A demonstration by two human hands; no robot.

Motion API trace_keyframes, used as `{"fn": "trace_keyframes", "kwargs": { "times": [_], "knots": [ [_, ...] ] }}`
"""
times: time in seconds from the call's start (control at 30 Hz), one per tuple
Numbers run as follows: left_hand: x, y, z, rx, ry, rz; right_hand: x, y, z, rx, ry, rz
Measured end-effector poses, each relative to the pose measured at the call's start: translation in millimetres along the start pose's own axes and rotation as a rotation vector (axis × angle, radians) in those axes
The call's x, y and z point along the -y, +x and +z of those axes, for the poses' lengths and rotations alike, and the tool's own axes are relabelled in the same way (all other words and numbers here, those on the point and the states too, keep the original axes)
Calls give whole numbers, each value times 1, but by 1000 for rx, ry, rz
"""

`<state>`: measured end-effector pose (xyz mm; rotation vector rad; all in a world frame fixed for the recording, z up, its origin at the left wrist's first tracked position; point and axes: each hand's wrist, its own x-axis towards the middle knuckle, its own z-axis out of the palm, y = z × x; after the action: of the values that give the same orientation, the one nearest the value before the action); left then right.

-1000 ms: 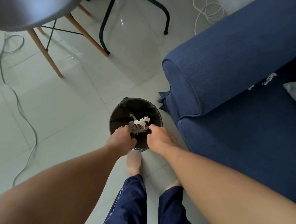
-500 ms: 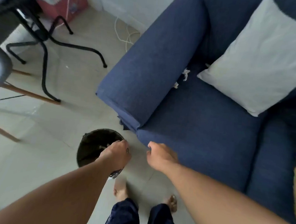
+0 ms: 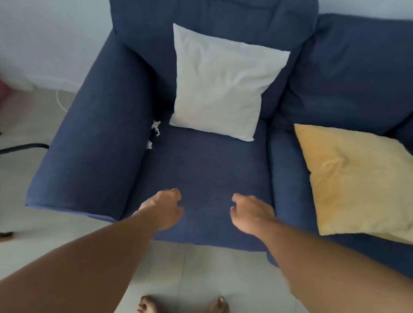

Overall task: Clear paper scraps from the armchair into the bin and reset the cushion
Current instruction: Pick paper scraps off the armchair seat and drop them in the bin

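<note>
Head view: left hand (image 3: 164, 208) and right hand (image 3: 250, 214) hovering apart, empty, loosely curled, reaching for scraps (image 3: 154, 133) lodged ahead-left beside the cushion (image 3: 220, 84).

On the armchair (image 3: 199, 170), the cushion (image 3: 220, 84) leans at the back; paper scraps (image 3: 154, 133) lie left of it, my hands in front.

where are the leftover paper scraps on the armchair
The paper scraps sit in the crease between the left armrest and the seat, just beside the white cushion's lower-left corner.
</note>
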<state>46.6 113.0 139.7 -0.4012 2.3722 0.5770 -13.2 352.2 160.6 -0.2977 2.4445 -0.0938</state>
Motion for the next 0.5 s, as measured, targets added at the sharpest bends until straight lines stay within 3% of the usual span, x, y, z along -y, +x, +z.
{"fn": "trace_keyframes", "kwargs": {
  "times": [0.2,0.5],
  "knots": [
    [-41,17,-10,-37,73,40,-37,8,-14,-46,11,9],
    [-40,42,-27,-64,114,33,-12,53,-23,-70,-22,-39]
  ]
}}
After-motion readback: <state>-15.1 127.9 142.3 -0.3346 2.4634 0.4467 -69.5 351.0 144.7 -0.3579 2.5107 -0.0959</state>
